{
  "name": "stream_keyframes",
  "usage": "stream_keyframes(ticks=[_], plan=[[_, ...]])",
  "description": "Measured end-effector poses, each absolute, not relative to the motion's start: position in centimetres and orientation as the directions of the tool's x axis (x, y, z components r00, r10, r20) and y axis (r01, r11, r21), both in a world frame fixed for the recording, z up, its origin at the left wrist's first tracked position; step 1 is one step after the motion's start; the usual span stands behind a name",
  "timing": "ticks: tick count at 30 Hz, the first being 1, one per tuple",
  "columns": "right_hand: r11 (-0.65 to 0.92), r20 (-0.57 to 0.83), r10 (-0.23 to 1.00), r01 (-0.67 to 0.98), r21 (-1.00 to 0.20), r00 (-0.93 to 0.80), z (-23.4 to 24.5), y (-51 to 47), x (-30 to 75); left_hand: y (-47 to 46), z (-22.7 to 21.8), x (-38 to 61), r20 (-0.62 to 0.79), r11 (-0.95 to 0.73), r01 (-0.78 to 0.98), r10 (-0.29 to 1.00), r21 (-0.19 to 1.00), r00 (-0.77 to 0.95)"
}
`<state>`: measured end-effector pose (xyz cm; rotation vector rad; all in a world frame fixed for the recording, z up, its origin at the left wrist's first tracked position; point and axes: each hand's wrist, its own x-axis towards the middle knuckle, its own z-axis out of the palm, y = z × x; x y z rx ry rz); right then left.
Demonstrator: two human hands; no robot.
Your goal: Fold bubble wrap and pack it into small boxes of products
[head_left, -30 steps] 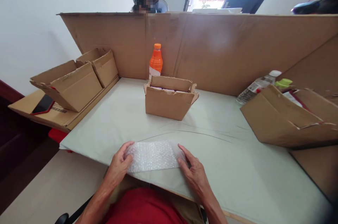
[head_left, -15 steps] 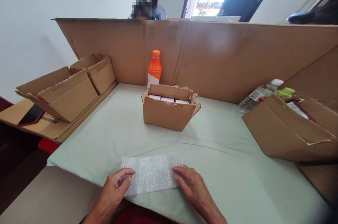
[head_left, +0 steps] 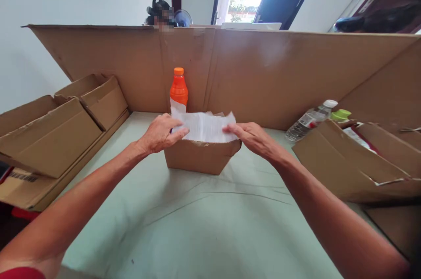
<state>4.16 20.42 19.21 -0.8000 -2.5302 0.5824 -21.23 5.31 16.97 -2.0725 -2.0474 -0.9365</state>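
A whitish sheet of bubble wrap (head_left: 205,126) lies across the mouth of a small brown cardboard box (head_left: 199,156), its edges standing up a little. My left hand (head_left: 161,133) pinches the sheet at its left end, over the box's left side. At the right end my right hand (head_left: 245,135) grips the sheet between thumb and fingers, close to the box's right corner. The wrap and my hands hide what is inside the box. Right behind it stands an orange bottle (head_left: 179,89) with an orange cap.
Open cardboard bins (head_left: 49,134) line the left edge. To the right, a clear water bottle (head_left: 311,119) leans beside a larger cardboard box (head_left: 345,165) with a green-capped item in it. A tall cardboard panel (head_left: 279,77) closes the back; a person's head (head_left: 159,9) shows beyond it.
Both hands have carried the bubble wrap from the table's front edge forward and up onto the small box. The white-topped items in the box are now covered. The view has shifted slightly.
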Motion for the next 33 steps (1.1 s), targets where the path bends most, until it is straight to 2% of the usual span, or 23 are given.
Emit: stream_keyframes(ticks=[3,6,9,10,12,15,17,19,22,23,24,25,27,29,30,31,33], plan=[[0.790,0.007,0.543,0.508,-0.344,-0.840,18.5,22.0,3.2,6.6,16.8,-22.5,0.198,-0.185,0.948,0.971,0.258,0.135],[0.865,-0.043,0.450,0.447,-0.227,-0.892,18.3,22.6,2.3,7.1,17.1,-22.9,0.052,-0.215,0.940,0.977,0.264,0.208],[0.898,-0.073,0.386,0.393,-0.199,-0.920,18.5,22.9,1.8,7.2,17.7,-23.2,-0.002,-0.196,0.925,0.978,0.326,0.209],[0.899,-0.085,0.380,0.390,-0.199,-0.921,18.7,23.0,1.9,7.0,18.0,-23.3,-0.004,-0.195,0.926,0.978,0.324,0.207],[0.906,-0.058,0.389,0.393,-0.160,-0.920,19.2,23.0,2.6,6.3,18.9,-23.4,0.053,-0.178,0.953,0.984,0.246,0.170],[0.889,0.166,0.447,0.458,0.027,-0.879,20.5,22.4,3.8,4.9,20.3,-23.2,0.299,-0.090,0.992,0.952,0.084,0.061],[0.851,0.261,0.486,0.520,0.079,-0.834,21.4,21.7,3.7,4.7,21.0,-22.4,0.349,-0.083,0.993,0.936,0.088,0.048],[0.858,0.165,0.506,0.514,0.007,-0.847,21.9,21.0,2.4,5.4,21.3,-21.3,0.223,-0.134,0.977,0.970,0.168,0.095],[0.890,-0.175,0.390,0.419,-0.181,-0.904,21.8,20.5,-0.2,7.2,20.8,-19.8,-0.121,-0.108,0.946,0.981,0.306,0.151],[0.884,-0.226,0.350,0.401,-0.241,-0.909,21.6,20.5,-0.6,7.4,20.6,-19.5,-0.183,-0.082,0.939,0.972,0.333,0.150],[0.869,-0.212,0.344,0.396,-0.297,-0.915,21.5,20.4,-0.4,7.4,20.3,-19.4,-0.180,-0.070,0.932,0.973,0.356,0.142],[0.847,-0.133,0.380,0.403,-0.347,-0.915,21.3,20.3,0.2,6.9,20.1,-19.5,-0.103,-0.078,0.923,0.987,0.377,0.125],[0.793,0.138,0.528,0.428,-0.433,-0.838,20.8,20.0,3.2,4.8,19.5,-20.0,0.211,-0.122,0.902,0.977,0.414,0.035],[0.727,0.340,0.668,0.482,-0.490,-0.662,19.5,19.6,7.3,1.9,18.3,-21.0,0.484,-0.114,0.877,0.863,0.467,-0.145],[0.686,0.372,0.720,0.516,-0.514,-0.587,18.4,19.4,9.4,0.5,17.3,-21.6,0.538,-0.081,0.851,0.805,0.519,-0.251],[0.640,0.361,0.762,0.541,-0.546,-0.537,17.1,19.2,11.1,-0.7,16.0,-22.2,0.533,-0.030,0.811,0.767,0.585,-0.356],[0.548,0.277,0.821,0.550,-0.631,-0.500,13.8,18.8,13.1,-2.3,13.0,-23.0,0.437,0.046,0.688,0.741,0.724,-0.509]])
